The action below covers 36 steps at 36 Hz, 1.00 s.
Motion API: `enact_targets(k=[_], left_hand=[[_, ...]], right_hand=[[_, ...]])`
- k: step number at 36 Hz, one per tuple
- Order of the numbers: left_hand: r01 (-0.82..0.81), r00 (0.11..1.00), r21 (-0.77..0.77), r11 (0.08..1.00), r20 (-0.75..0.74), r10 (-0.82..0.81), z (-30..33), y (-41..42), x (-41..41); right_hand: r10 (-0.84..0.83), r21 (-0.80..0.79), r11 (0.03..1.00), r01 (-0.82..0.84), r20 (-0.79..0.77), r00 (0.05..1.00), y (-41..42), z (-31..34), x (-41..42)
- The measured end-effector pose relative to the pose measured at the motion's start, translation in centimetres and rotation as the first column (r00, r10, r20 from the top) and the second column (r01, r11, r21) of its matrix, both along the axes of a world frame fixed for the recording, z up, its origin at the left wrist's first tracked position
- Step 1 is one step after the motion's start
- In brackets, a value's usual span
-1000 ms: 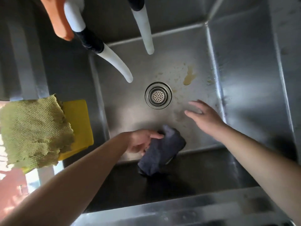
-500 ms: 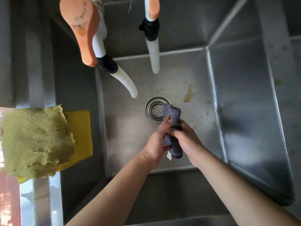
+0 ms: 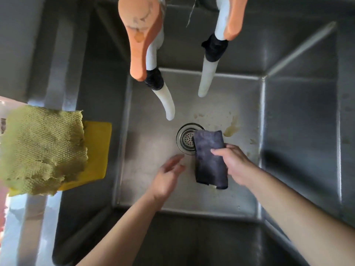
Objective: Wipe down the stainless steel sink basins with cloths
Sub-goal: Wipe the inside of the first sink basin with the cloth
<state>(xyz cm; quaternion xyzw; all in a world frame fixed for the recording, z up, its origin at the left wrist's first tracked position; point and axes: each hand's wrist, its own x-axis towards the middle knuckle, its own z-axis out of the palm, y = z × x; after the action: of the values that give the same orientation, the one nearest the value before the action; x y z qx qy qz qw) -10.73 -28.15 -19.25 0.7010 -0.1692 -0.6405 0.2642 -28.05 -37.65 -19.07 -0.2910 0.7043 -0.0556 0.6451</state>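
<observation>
The sink basin (image 3: 299,150) was a deep stainless steel tub, its floor marked by brownish stains (image 3: 230,129) just beyond the drain (image 3: 185,139). Two white hoses (image 3: 169,104) hung over it from above, under orange tap handles (image 3: 140,35). A worn green mesh cloth (image 3: 42,150) lay over a yellow sponge (image 3: 98,146) on the left ledge, well apart from the work.

The right hand (image 3: 236,164) grasped the folded dark cloth (image 3: 210,158), thumb across its upper face and fingers curled beneath, the cloth's far end overlapping the drain's edge. Whether it touched the floor could not be told. The left hand (image 3: 167,177) hovered beside it with fingers relaxed, holding nothing.

Judged: the wipe of this basin had barely begun. Good practice would be to lay the cloth flat under the palm, press firmly and work across the stains toward the drain (they looked dried on), refolding to a clean face as it soiled.
</observation>
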Motion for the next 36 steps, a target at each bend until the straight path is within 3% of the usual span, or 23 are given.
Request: enact_targets(k=[2, 4, 6, 8, 10, 12, 14, 17, 22, 33, 36], left_hand=[[0.162, 0.894, -0.012, 0.987, 0.424, -0.142, -2.0, 0.0, 1.9], [0.317, 0.682, 0.179, 0.931, 0.64, -0.355, -4.4, 0.3, 3.4], [0.358, 0.542, 0.302, 0.883, 0.703, -0.46, -6.5, 1.1, 4.0], [0.39, 0.498, 0.359, 0.848, 0.693, -0.522, -8.1, 2.4, 4.2], [0.426, 0.499, 0.396, 0.813, 0.647, -0.577, -9.1, 3.5, 4.1], [0.435, 0.508, 0.412, 0.8, 0.621, -0.596, -9.7, 3.8, 4.1], [0.421, 0.541, 0.399, 0.814, 0.61, -0.579, -10.0, 3.5, 4.1], [0.42, 0.581, 0.385, 0.822, 0.581, -0.57, -10.3, 3.0, 4.4], [0.416, 0.615, 0.415, 0.809, 0.527, -0.586, -10.3, 2.8, 4.6], [0.451, 0.574, 0.445, 0.774, 0.519, -0.633, -9.8, 2.4, 4.2], [0.451, 0.573, 0.45, 0.771, 0.516, -0.637, -9.6, 2.6, 4.1]], right_hand=[[0.032, -0.192, 0.98, -0.055, -0.119, 0.992, -3.6, -0.6, 0.3], [0.114, -0.412, 0.883, -0.224, -0.276, 0.955, -7.7, -1.5, 1.1], [0.209, -0.545, 0.695, -0.468, -0.47, 0.857, -11.5, -2.4, 1.8], [0.259, -0.553, 0.465, -0.691, -0.661, 0.704, -15.0, -3.6, 2.9], [0.33, -0.438, 0.303, -0.846, -0.785, 0.524, -17.6, -5.0, 4.1], [0.48, -0.284, 0.231, -0.931, -0.799, 0.363, -18.7, -6.5, 5.4], [0.57, -0.218, 0.225, -0.95, -0.761, 0.31, -18.5, -8.2, 6.4], [0.532, -0.254, 0.227, -0.94, -0.777, 0.338, -16.6, -9.7, 6.8], [0.617, -0.243, 0.115, -0.963, -0.742, 0.261, -12.9, -10.2, 4.0], [0.736, -0.072, 0.217, -0.973, -0.643, 0.212, 2.5, -8.7, -2.8], [0.791, -0.028, 0.19, -0.981, -0.588, 0.17, 6.0, -8.1, -3.7]])
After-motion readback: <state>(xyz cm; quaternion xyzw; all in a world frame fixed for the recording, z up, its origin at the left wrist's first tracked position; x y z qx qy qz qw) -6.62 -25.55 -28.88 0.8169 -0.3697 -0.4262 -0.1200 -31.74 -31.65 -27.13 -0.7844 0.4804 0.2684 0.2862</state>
